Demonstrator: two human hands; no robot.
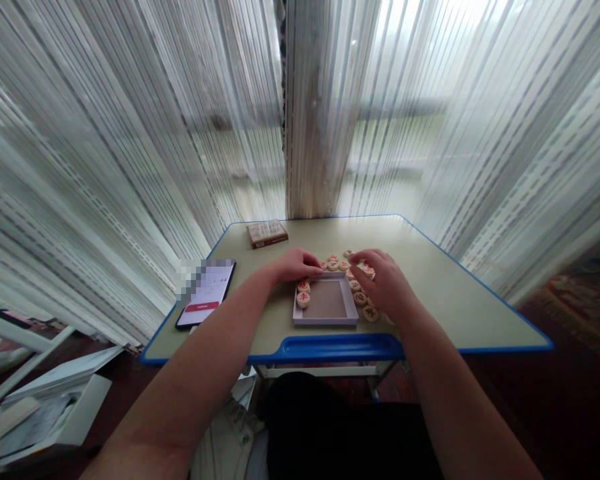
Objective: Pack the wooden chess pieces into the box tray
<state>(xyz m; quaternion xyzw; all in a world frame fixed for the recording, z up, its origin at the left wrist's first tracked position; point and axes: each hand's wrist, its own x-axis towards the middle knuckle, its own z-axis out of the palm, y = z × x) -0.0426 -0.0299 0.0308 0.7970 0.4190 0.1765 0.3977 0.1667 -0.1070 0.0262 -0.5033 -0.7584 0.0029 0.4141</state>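
A shallow white cardboard box tray (325, 321) sits near the table's front edge. Inside its left side lie a few round wooden Chinese chess pieces (303, 300) with red characters. My left hand (296, 264) is at the tray's back left corner, fingers curled together at the rim; what they hold, if anything, is hidden. Several more chess pieces (360, 299), with red or dark characters, are spread behind and to the right of the tray. Over these loose pieces hovers my right hand (384, 280), palm down, thumb and forefinger apart; it partly covers some of them.
A phone (207, 293) with a lit screen lies at the table's left. Farther back is a brown printed box (267, 233). The pale table (460, 293) has a blue edge and a blue tray groove (341, 347) in front. Striped curtains (315, 133) hang behind it.
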